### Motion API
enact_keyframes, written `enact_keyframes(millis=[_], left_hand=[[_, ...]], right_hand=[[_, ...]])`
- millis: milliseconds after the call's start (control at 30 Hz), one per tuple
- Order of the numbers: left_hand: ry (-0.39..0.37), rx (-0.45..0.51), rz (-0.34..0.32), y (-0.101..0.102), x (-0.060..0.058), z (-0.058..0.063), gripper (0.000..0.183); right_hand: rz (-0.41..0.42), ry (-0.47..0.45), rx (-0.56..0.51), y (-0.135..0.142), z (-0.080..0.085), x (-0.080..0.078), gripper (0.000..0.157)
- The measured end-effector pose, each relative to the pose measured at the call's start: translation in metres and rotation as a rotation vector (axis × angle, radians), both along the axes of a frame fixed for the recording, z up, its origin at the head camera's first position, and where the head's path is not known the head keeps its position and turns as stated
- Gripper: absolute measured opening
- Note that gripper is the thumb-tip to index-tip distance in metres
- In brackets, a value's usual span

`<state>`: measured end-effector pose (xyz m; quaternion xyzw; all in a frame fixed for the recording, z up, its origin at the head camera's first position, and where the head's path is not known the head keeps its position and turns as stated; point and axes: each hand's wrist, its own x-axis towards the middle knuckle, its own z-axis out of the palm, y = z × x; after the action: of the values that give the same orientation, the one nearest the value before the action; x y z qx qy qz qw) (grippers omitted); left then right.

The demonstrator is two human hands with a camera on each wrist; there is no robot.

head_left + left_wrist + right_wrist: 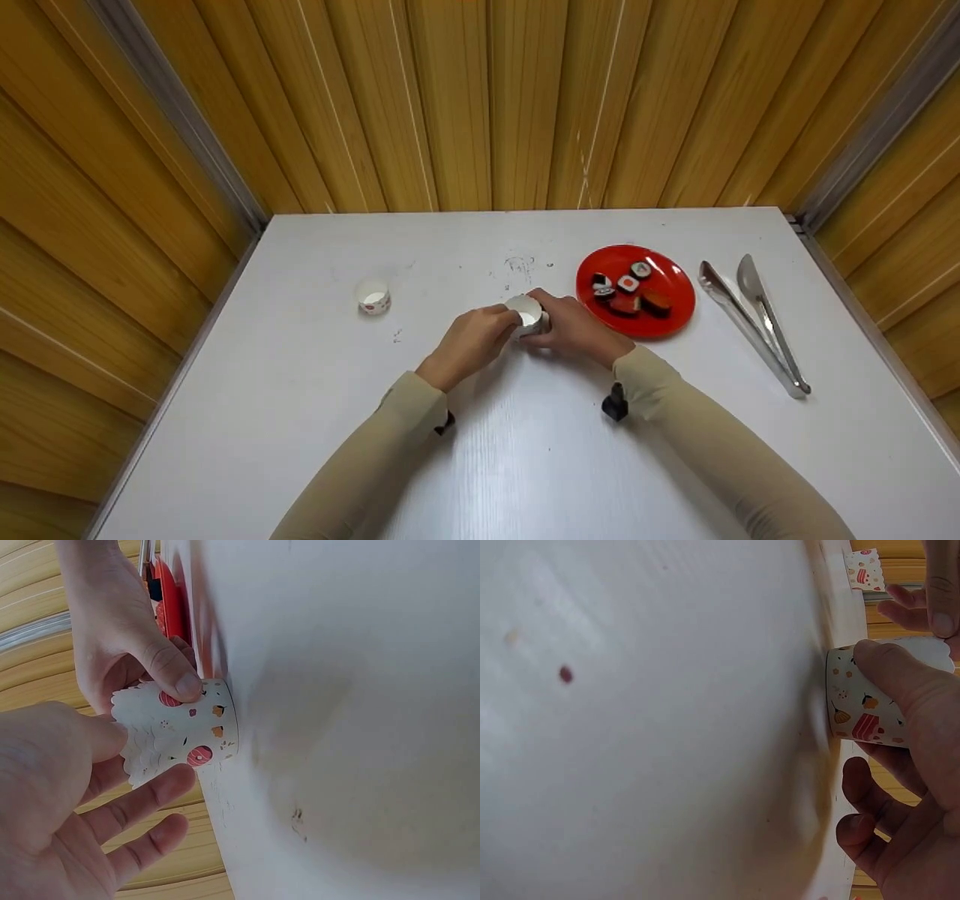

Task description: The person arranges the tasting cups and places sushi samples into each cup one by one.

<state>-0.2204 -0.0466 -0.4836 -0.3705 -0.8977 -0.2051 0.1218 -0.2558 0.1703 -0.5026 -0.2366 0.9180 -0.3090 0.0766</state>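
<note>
Paper cup (526, 313): stands on the white table (300, 390), at 9 o'clock of the red plate (667, 315).
Left hand (472, 341): fingers grasp the cup's rim.
Right hand (574, 330): thumb and fingers pinch the cup's wall.
Second cup (373, 296): at 9 o'clock, well apart.

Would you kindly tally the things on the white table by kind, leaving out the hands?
Paper cups: 2
Red plate: 1
Sushi pieces: 6
Metal tongs: 1
Total: 10
</note>
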Motion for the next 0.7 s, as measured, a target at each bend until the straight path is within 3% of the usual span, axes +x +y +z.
enact_keyframes(millis=[467,700], left_hand=[[-0.008,-0.01,0.005,0.0004,0.0005,0.0009,0.013],[-0.005,-0.025,0.018,0.0004,0.002,0.004,0.012]], right_hand=[[0.006,-0.014,-0.005,-0.0002,0.0008,0.0002,0.062],[0.004,-0.005,-0.025,0.0001,0.0007,-0.0001,0.071]])
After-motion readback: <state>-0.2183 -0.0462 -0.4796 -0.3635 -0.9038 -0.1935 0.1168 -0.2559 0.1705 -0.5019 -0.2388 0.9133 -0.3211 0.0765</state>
